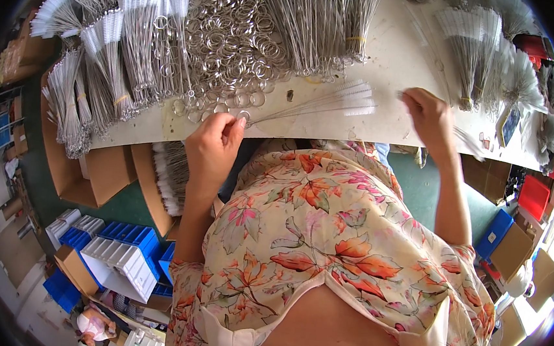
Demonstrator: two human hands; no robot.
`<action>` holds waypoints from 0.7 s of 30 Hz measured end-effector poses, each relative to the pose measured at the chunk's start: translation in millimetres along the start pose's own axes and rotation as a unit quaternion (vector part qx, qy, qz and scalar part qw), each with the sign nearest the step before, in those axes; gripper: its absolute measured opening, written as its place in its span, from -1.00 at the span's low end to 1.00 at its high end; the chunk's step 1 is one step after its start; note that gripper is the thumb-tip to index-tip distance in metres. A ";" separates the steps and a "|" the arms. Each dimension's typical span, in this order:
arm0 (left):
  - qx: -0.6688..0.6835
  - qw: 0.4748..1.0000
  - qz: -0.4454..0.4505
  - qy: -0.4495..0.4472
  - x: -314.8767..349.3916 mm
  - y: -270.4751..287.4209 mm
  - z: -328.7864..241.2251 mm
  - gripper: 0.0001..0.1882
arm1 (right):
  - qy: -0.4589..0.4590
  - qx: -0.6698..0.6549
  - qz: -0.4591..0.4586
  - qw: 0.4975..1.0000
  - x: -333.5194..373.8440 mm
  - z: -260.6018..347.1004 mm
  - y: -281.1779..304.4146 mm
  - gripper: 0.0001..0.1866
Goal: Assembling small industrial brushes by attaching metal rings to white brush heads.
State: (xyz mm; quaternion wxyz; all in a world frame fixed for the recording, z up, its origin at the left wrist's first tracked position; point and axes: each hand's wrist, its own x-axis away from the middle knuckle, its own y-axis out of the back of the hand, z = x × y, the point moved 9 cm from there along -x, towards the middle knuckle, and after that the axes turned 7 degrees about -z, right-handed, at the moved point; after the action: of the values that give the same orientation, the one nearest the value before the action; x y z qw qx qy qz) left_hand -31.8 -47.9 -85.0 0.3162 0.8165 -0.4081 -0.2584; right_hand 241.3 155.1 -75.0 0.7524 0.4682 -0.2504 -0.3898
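My left hand is closed at the table's near edge, pinching the wire ends of several thin brushes. Their white bristle heads fan out to the right over the table. A metal ring shows right by my left fingertips; whether it is threaded on the wires I cannot tell. Off to the right, my right hand is raised over the table with its fingers curled together. Something small and blurred shows at its fingertips, too unclear to name. A white bristle tip lies beyond my right wrist.
A heap of metal split rings covers the table's far middle-left. Bundles of wire brushes stand left, far middle and right. Cardboard boxes sit below the table; blue and white crates stand at lower left, near another person.
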 end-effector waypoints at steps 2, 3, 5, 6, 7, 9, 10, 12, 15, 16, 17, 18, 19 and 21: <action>0.017 1.000 -0.002 0.002 -2.2 0.0 -5.7 -0.88 | 0.053 -0.199 -0.010 0.978 -6.8 50.3 -11.8 -0.92; 0.038 0.999 0.001 0.002 -3.3 -0.4 -8.6 -0.89 | 0.067 -0.283 0.022 0.957 -7.8 82.7 -17.6 -0.92; 0.138 0.989 -0.004 0.052 -5.7 0.6 -10.0 -0.90 | 0.187 -0.324 0.051 0.926 -7.1 149.8 -18.2 -0.92; 0.261 0.962 -0.026 0.073 -8.1 5.5 -13.3 -0.91 | 0.231 -0.330 0.024 0.915 -7.4 171.0 -21.3 -0.92; 0.380 0.919 -0.048 0.092 -11.3 12.1 -16.3 -0.91 | 0.277 -0.334 -0.002 0.901 -5.9 187.2 -21.6 -0.92; 0.399 0.913 -0.048 0.070 -25.4 27.7 -32.6 -0.86 | 0.267 -0.326 0.027 0.906 -9.6 197.7 -29.2 -0.91; 0.377 0.924 -0.047 0.049 -34.8 36.2 -43.7 -0.84 | 0.253 -0.318 0.058 0.912 -12.5 199.8 -36.2 -0.91; 0.305 0.950 -0.016 -0.057 -47.7 44.4 -58.4 -0.82 | 0.225 -0.362 0.079 0.901 -20.4 198.4 -28.5 -0.89; 0.334 0.935 0.045 -0.112 -59.4 53.2 -78.4 -0.87 | 0.158 -0.458 0.130 0.865 -27.6 188.8 -28.3 -0.87; 0.340 0.931 0.062 -0.119 -60.6 54.5 -83.9 -0.82 | 0.122 -0.480 0.168 0.852 -28.5 186.6 -30.9 -0.85; 0.341 0.930 0.063 -0.121 -63.4 56.7 -86.0 -0.82 | 0.085 -0.500 0.206 0.837 -28.6 185.5 -32.9 -0.84; 0.341 0.928 0.077 -0.130 -65.1 57.1 -89.2 -0.80 | 0.062 -0.522 0.233 0.818 -27.7 187.9 -28.9 -0.81; 0.340 0.926 0.091 -0.138 -65.9 56.1 -91.6 -0.79 | 0.061 -0.522 0.231 0.819 -29.5 188.5 -23.0 -0.81; 0.365 0.916 0.093 -0.136 -68.4 54.1 -93.2 -0.77 | 0.040 -0.515 0.267 0.813 -28.3 188.8 -22.4 -0.79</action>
State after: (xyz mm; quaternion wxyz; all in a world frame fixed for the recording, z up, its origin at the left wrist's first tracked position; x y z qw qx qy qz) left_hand -32.1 12.1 27.7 -0.0402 0.7903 -0.5875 -0.1692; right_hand 77.2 76.5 -13.1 0.9674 -0.0580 -0.0981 -0.2262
